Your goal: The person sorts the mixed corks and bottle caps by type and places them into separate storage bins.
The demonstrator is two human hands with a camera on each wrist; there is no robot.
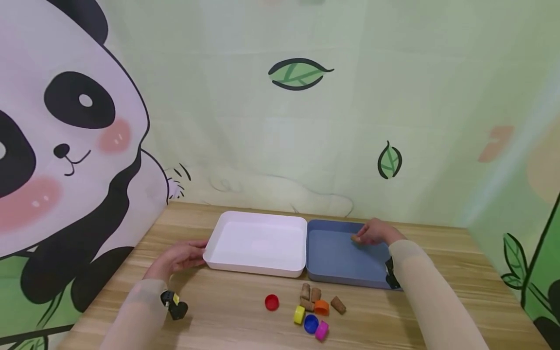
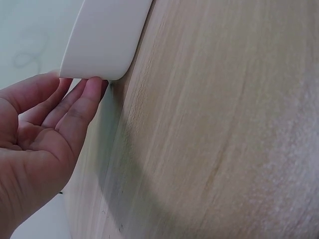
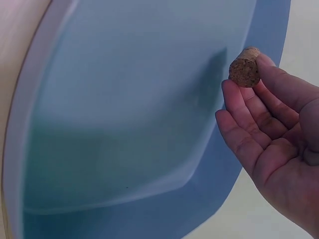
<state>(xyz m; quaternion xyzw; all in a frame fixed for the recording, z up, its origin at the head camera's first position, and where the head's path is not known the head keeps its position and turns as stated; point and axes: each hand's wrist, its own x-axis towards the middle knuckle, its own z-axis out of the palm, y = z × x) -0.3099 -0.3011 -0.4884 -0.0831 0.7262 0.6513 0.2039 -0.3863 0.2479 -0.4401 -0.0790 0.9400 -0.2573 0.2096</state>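
Note:
In the head view my right hand [image 1: 375, 232] is over the far right part of the blue tray [image 1: 337, 253]. It pinches a cork [image 3: 245, 69] between thumb and fingertips, the cork's round end showing in the right wrist view. My left hand [image 1: 183, 255] is at the left end of the white tray [image 1: 255, 269]. In the left wrist view, the thumb of that hand [image 2: 55, 124] meets the tray's rim and the other fingertips touch its wall [image 2: 102, 50] lower down, fingers loosely extended.
On the table in front of the trays lie several corks [image 1: 338, 305] and bottle caps: red [image 1: 271, 302], yellow [image 1: 299, 314], orange [image 1: 321, 307], blue [image 1: 311, 323] and pink [image 1: 321, 331]. The two trays stand side by side. A panda-print backdrop [image 1: 245, 121] rises behind the table.

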